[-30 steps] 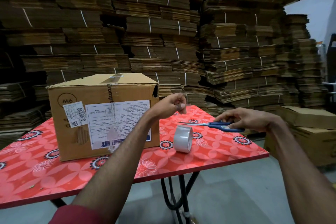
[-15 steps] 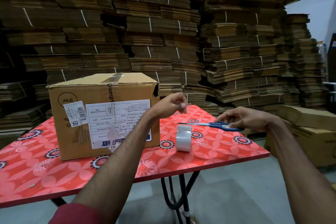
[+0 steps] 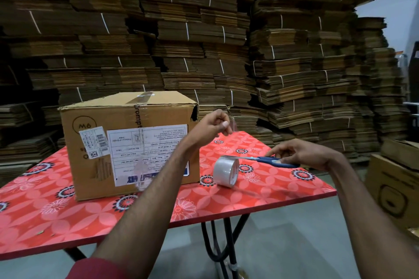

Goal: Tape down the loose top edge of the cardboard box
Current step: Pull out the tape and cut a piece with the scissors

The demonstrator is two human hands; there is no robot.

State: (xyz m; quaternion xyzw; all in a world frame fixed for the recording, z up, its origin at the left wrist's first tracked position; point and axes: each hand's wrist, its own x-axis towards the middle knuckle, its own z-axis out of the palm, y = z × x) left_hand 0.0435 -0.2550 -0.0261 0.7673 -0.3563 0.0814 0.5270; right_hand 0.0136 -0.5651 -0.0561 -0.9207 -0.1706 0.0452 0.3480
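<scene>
The box (image 3: 129,140) stands on the counter (image 3: 260,190), its upper right corner torn and gaping. The left hand (image 3: 212,125) pinches a cut strip of clear tape (image 3: 232,123) near that corner. The right hand (image 3: 301,154) rests on the scissors (image 3: 275,161), fingers loosely closed over the handles, beside the tape roll (image 3: 225,172). Keep the strip taut, centre it over the loose edge, then press outward from the middle.

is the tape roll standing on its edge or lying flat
On its edge. The tape roll stands upright on the red table, curved band facing the camera, beside the cardboard box.
</scene>
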